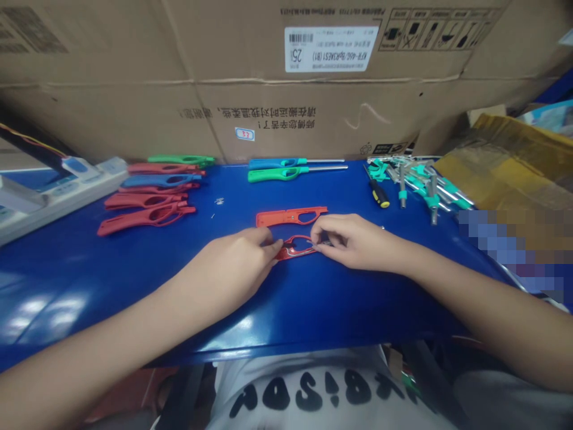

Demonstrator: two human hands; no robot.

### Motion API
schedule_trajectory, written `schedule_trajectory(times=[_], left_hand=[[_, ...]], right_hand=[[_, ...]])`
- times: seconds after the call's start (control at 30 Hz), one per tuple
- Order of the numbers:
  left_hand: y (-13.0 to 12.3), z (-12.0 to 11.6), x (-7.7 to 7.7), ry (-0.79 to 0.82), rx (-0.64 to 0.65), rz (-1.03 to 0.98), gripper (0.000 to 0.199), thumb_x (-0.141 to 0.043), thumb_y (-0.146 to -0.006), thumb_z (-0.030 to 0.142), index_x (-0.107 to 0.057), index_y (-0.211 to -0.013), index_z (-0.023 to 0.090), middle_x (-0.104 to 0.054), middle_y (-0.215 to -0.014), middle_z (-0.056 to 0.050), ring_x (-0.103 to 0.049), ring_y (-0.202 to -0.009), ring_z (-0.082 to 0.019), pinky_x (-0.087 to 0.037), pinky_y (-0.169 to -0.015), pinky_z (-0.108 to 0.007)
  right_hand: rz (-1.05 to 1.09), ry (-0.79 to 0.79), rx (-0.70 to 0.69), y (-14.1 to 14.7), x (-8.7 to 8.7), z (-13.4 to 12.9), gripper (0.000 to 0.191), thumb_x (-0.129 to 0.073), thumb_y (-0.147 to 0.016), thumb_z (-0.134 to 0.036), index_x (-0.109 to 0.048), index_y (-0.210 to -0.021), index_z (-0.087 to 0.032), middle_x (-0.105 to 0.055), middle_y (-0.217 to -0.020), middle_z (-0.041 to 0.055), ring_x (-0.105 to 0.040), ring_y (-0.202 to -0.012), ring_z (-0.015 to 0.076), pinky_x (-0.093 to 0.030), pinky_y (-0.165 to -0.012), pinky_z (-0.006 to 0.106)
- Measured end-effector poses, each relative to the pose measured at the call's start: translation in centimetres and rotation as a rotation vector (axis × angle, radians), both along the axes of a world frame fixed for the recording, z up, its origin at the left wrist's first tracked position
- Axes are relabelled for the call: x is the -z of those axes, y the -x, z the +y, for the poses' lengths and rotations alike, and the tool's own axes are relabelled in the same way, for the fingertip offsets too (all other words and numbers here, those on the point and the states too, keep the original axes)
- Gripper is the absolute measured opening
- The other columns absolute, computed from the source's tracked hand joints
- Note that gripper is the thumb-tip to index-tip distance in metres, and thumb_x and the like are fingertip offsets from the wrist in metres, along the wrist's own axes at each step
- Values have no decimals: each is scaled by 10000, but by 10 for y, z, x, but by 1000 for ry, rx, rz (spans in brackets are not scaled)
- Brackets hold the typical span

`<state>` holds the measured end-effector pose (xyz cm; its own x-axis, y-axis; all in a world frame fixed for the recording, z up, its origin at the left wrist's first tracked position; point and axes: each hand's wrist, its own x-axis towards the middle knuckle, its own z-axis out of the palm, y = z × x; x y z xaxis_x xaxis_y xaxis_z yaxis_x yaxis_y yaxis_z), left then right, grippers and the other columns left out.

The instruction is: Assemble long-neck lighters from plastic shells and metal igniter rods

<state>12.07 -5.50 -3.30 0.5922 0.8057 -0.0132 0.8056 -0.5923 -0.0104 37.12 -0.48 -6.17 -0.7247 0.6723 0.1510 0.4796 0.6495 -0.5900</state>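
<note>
At the left edge of the frame, a white power strip [67, 191] lies on the blue table [313, 310]. Just right of it, in the left-centre area, red, blue and green handles [165, 180] are stacked in a slanting row. Small pale bits [219, 201] lie right of the row.

At the centre, the left hand [239, 260] has its fingers pinched on the left end of an opened red casing [298, 255], low over the table; a thin wire-like line runs along its inside. A second, orange-red casing half [273, 218] lies just above it in the frame. Higher up, a blue lighter [271, 163] and a green lighter [275, 174] lie side by side, metal barrels pointing right.

The right hand [358, 239] has its fingers bent at the casing's right end; whether they grip anything cannot be told.

Right of centre is a black-and-yellow screwdriver [378, 194], then a heap of metal tubes [433, 200] with teal parts. A taped cardboard box [505, 149] stands at upper right.
</note>
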Motion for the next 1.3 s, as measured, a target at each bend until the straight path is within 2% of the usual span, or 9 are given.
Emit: schedule_trajectory(times=[0.17,0.4,0.47,0.6,0.8,0.93,1.07,1.3], left_hand=[[0,-2,1,-8,37,18,291,-535,-973,259,-706,-1194,179,-670,-1003,-108,-658,-770,-214,-514,-667,-307],[5,-10,6,-79,80,169,427,-535,-956,172,-602,-1377,166,-645,-1054,-139,-629,-894,-296,-499,-761,-406],[3,-10,6,-66,90,114,386,-531,-965,176,-630,-1338,159,-651,-1059,-139,-624,-927,-302,-499,-801,-424],[-2,0,9,95,69,-129,252,-517,-990,200,-706,-1154,162,-669,-1033,-108,-645,-937,-260,-521,-852,-395],[-2,7,21,158,52,-384,274,-565,-956,145,-608,-1222,192,-642,-1155,-83,-600,-1104,-247,-501,-961,-398],[-1,8,25,189,92,-413,212,-528,-975,138,-626,-1136,234,-626,-1109,-50,-574,-1080,-232,-499,-938,-391],[-2,8,26,164,126,-402,229,-483,-1005,161,-644,-1144,247,-607,-1105,-58,-559,-1066,-237,-495,-933,-406],[-2,11,27,160,142,-400,250,-490,-996,141,-650,-1171,219,-604,-1118,-77,-556,-1059,-242,-491,-948,-420]], right_hand=[[-4,-1,6,0,1,1,56,-602,-856,-139,-614,-887,-184,-526,-663,-51,-440,-566,92,-341,-600,221],[-4,-10,-3,-1,1,0,57,-599,-860,-142,-615,-899,-181,-557,-705,-39,-451,-577,88,-349,-611,224],[-10,-26,-4,0,0,-1,59,-595,-866,-142,-613,-904,-183,-563,-711,-36,-457,-584,92,-356,-624,229],[-30,-35,17,0,-2,-2,39,-630,-894,-213,-611,-916,-187,-583,-743,-26,-466,-605,100,-363,-639,236],[-86,-49,34,-1,-3,-1,108,-687,-892,-273,-623,-884,-187,-603,-785,-10,-467,-629,108,-362,-642,238],[-95,-29,37,-1,-3,0,103,-680,-903,-264,-638,-852,-185,-591,-745,-13,-472,-622,111,-358,-644,243],[-94,-36,49,-3,-2,0,91,-674,-909,-243,-631,-850,-188,-597,-749,-14,-499,-643,117,-358,-645,241],[-238,-218,-61,-6,1,2,98,-514,-1008,-259,-574,-958,-199,-652,-934,27,-573,-767,155,-339,-624,257]])
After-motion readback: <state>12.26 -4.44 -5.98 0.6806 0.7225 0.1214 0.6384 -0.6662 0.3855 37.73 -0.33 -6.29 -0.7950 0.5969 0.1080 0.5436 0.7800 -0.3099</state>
